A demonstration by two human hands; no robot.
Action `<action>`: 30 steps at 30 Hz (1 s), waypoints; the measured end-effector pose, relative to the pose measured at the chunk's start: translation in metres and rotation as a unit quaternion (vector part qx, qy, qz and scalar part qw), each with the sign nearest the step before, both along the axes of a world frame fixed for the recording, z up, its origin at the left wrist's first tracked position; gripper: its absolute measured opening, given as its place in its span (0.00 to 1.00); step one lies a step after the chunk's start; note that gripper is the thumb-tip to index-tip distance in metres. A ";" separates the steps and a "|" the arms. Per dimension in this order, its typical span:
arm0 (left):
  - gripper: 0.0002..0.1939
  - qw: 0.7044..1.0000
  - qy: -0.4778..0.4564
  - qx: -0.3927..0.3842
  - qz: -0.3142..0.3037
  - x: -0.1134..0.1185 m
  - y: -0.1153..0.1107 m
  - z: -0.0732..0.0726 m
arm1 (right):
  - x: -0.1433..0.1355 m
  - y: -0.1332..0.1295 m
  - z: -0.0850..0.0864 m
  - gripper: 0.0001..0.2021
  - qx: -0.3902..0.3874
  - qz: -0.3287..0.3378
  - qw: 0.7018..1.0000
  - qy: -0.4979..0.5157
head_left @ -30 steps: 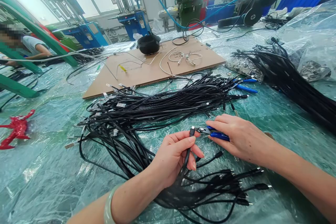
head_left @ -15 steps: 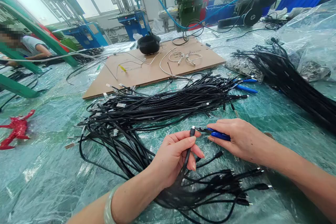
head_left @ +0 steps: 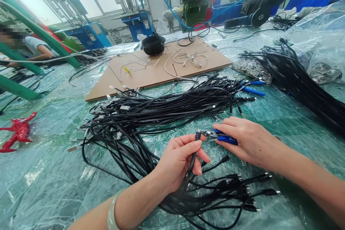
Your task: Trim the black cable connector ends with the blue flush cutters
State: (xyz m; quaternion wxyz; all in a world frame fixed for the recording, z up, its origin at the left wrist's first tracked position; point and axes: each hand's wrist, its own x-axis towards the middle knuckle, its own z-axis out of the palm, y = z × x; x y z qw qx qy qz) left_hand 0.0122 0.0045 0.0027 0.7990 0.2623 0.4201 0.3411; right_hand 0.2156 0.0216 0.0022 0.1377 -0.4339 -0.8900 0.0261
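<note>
Between thumb and fingers, my left hand (head_left: 179, 158) pinches a black cable (head_left: 198, 136) just below its metal-tipped plug, which points up. My right hand (head_left: 244, 142) is wrapped around blue-handled cutters (head_left: 226, 139). Their jaws point left and lie beside the plug; whether they touch it is too small to tell. Behind my hands a thick bundle of black cables (head_left: 167, 104) lies across the table. More black cable ends (head_left: 231, 190) fan out below my hands, their plugs toward the right.
Cardboard (head_left: 151, 68) with pale cables and a black object (head_left: 152, 45) lies behind the bundle. Blue handles (head_left: 254, 90) show at the bundle's right end. Another cable bundle (head_left: 302, 79) is at right, a red figure (head_left: 18, 132) at left. A person's arm (head_left: 43, 52) shows far left.
The handles of the cutters have spread a little and my right hand has tilted slightly, its fingers rising. My left hand holds the cable in nearly the same place.
</note>
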 end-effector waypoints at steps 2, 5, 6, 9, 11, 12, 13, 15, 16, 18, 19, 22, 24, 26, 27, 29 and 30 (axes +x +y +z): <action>0.08 1.000 0.010 0.006 0.001 0.000 0.000 0.000 | 0.000 0.000 0.000 0.10 0.009 0.000 1.000 -0.005; 0.08 0.999 0.032 0.020 0.004 0.001 -0.001 -0.001 | -0.001 -0.001 0.000 0.10 0.020 0.000 1.000 -0.012; 0.09 0.999 0.039 0.025 0.004 0.001 -0.001 -0.001 | -0.001 -0.001 0.000 0.10 0.023 0.000 1.000 -0.013; 0.09 0.997 0.063 0.036 0.005 0.002 -0.003 0.000 | -0.001 -0.001 -0.002 0.09 0.022 -0.001 1.000 -0.015; 0.10 0.996 0.079 0.042 0.004 0.002 -0.004 0.000 | -0.001 -0.001 -0.003 0.09 0.013 -0.004 1.000 -0.016; 0.10 0.995 0.086 0.045 0.003 0.002 -0.004 0.000 | 0.000 -0.001 -0.003 0.09 0.011 -0.006 1.000 -0.016; 0.11 0.995 0.092 0.049 0.003 0.002 -0.005 0.000 | 0.000 -0.002 -0.003 0.09 0.009 -0.008 1.000 -0.015; 0.11 0.993 0.102 0.055 0.000 0.001 -0.005 0.000 | 0.000 -0.002 -0.002 0.09 0.009 -0.010 1.000 -0.012; 0.12 0.993 0.106 0.056 -0.002 0.001 -0.005 0.000 | -0.001 -0.002 -0.001 0.09 0.011 -0.008 1.000 -0.012; 0.12 0.992 0.111 0.060 -0.004 0.002 -0.005 0.000 | -0.001 -0.002 0.000 0.09 0.016 -0.004 1.000 -0.012; 0.11 0.992 0.112 0.063 -0.005 0.002 -0.005 0.000 | -0.002 -0.002 0.000 0.09 0.019 -0.001 1.000 -0.013; 0.10 0.991 0.112 0.071 -0.010 0.002 -0.005 0.000 | -0.003 -0.002 -0.001 0.09 0.026 -0.001 0.999 -0.018; 0.10 0.991 0.112 0.067 -0.010 0.002 -0.005 0.000 | -0.003 -0.002 -0.002 0.09 0.031 0.001 0.999 -0.020; 0.10 0.993 0.107 0.057 -0.006 0.001 -0.005 0.000 | -0.003 -0.002 -0.002 0.09 0.036 -0.004 0.999 -0.012; 0.11 0.993 0.102 0.052 -0.003 0.001 -0.005 0.000 | -0.003 -0.002 -0.002 0.09 0.038 -0.008 0.999 -0.006; 0.11 0.995 0.086 0.045 -0.001 0.001 -0.005 0.000 | -0.002 -0.002 -0.001 0.08 0.039 -0.016 0.999 0.006; 0.11 0.996 0.077 0.041 0.000 0.001 -0.004 0.001 | -0.002 -0.002 0.000 0.08 0.038 -0.019 0.999 0.009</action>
